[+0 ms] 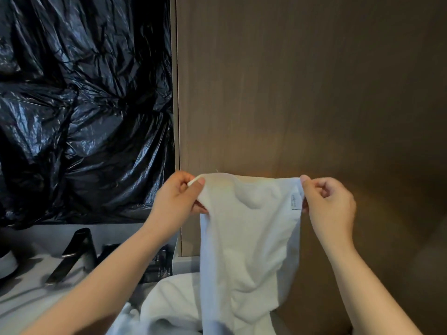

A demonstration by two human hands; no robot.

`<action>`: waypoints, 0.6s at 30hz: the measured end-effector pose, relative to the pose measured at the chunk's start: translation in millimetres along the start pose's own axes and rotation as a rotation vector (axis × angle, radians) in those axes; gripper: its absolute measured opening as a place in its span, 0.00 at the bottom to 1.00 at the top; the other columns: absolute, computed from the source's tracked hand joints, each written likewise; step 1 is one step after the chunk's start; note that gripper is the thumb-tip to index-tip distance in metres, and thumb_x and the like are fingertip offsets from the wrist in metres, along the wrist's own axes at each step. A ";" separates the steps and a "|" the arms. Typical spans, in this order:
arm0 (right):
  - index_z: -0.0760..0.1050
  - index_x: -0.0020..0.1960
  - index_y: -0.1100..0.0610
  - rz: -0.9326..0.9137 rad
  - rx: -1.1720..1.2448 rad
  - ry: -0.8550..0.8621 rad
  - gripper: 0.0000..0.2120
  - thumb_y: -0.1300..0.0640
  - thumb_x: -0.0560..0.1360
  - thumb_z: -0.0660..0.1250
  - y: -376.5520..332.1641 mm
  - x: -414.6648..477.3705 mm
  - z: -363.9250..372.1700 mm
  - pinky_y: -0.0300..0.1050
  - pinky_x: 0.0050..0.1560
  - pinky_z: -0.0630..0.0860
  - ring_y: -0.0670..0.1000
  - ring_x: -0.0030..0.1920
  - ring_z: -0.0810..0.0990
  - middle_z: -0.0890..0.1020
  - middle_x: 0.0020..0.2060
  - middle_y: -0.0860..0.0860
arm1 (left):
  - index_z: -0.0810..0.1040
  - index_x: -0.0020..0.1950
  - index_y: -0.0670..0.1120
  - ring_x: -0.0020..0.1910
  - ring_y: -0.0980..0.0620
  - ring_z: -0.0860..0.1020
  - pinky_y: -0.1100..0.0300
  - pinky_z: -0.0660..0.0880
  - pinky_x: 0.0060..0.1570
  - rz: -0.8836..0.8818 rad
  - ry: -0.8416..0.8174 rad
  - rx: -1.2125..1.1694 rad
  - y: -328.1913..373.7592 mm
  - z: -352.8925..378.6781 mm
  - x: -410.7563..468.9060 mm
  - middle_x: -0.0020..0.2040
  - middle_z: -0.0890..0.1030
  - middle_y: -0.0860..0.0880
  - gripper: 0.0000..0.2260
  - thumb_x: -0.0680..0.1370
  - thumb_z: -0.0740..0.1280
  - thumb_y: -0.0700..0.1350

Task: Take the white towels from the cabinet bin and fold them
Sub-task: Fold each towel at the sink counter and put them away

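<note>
One towel [249,238] between left hand [176,201], right hand [329,204]

The towel [249,238], centre, is plain white; its label [296,201] is pale grey. The plastic sheet [79,105], upper left, is glossy black. The panel [314,93], upper right, is brown with vertical grain. The tap [77,252], lower left, is black.

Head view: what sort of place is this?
Likely a bathroom, perhaps a hotel's: a black faucet on a grey counter, a wood-grain cabinet panel, and a white towel pinched by the left hand and right hand.
</note>
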State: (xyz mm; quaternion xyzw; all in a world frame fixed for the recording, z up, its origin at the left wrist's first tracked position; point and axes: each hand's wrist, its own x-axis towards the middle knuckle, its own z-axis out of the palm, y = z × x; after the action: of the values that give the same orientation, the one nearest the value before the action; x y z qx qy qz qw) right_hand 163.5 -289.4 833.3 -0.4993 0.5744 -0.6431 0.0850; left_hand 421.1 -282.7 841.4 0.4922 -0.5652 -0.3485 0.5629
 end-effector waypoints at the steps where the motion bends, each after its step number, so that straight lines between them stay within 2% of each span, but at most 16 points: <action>1: 0.78 0.40 0.56 0.032 0.047 -0.046 0.11 0.51 0.77 0.68 -4.7 -6.7 -0.4 0.40 0.33 0.75 0.51 0.30 0.79 0.80 0.28 0.52 | 0.73 0.47 0.38 0.30 0.54 0.80 0.62 0.78 0.32 -0.003 -0.009 -0.014 -1.0 2.1 -1.7 0.36 0.80 0.44 0.09 0.80 0.65 0.44; 3: 0.79 0.44 0.55 0.081 0.159 -0.134 0.06 0.55 0.78 0.67 -15.6 -20.2 -1.9 0.43 0.35 0.78 0.50 0.28 0.79 0.81 0.28 0.52 | 0.75 0.46 0.40 0.28 0.55 0.77 0.63 0.73 0.31 -0.002 -0.038 0.006 -4.3 4.9 -4.1 0.35 0.80 0.44 0.09 0.79 0.66 0.46; 5: 0.79 0.49 0.53 0.095 0.266 -0.221 0.03 0.58 0.78 0.66 -27.4 -32.0 -1.9 0.42 0.34 0.79 0.50 0.29 0.79 0.82 0.31 0.54 | 0.76 0.45 0.43 0.30 0.55 0.76 0.66 0.69 0.31 -0.016 -0.070 -0.027 -6.9 9.1 -6.8 0.35 0.80 0.45 0.08 0.79 0.66 0.46; 8: 0.80 0.53 0.52 0.093 0.355 -0.321 0.08 0.62 0.78 0.65 -39.5 -44.2 2.7 0.40 0.32 0.78 0.50 0.29 0.78 0.81 0.32 0.57 | 0.77 0.46 0.42 0.34 0.54 0.79 0.68 0.72 0.32 -0.053 -0.126 -0.137 -7.6 19.1 -14.3 0.37 0.81 0.47 0.06 0.79 0.65 0.44; 11: 0.82 0.55 0.55 0.093 0.409 -0.383 0.11 0.65 0.78 0.65 -45.0 -53.0 7.7 0.37 0.30 0.76 0.44 0.29 0.78 0.83 0.33 0.49 | 0.77 0.48 0.39 0.40 0.53 0.82 0.64 0.78 0.40 -0.093 -0.163 -0.291 -7.9 27.4 -23.4 0.40 0.83 0.46 0.05 0.80 0.64 0.40; 15: 0.84 0.52 0.56 0.100 0.439 -0.428 0.10 0.65 0.78 0.65 -45.3 -61.5 10.4 0.37 0.32 0.77 0.46 0.28 0.79 0.84 0.33 0.49 | 0.77 0.51 0.36 0.43 0.50 0.82 0.57 0.81 0.48 -0.135 -0.171 -0.477 -4.8 29.5 -36.7 0.44 0.83 0.41 0.07 0.79 0.63 0.39; 18: 0.83 0.50 0.59 0.138 0.480 -0.454 0.08 0.66 0.77 0.66 -44.6 -66.6 12.8 0.39 0.32 0.77 0.47 0.27 0.78 0.82 0.30 0.51 | 0.77 0.51 0.33 0.43 0.47 0.83 0.58 0.81 0.47 -0.160 -0.139 -0.577 -3.8 31.8 -48.2 0.44 0.84 0.38 0.08 0.78 0.63 0.38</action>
State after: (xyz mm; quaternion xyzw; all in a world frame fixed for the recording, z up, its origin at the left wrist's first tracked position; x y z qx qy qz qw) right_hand 226.1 -237.7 831.7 -0.5555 0.4054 -0.6251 0.3692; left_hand 384.9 -243.1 819.7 0.3297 -0.4396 -0.5706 0.6103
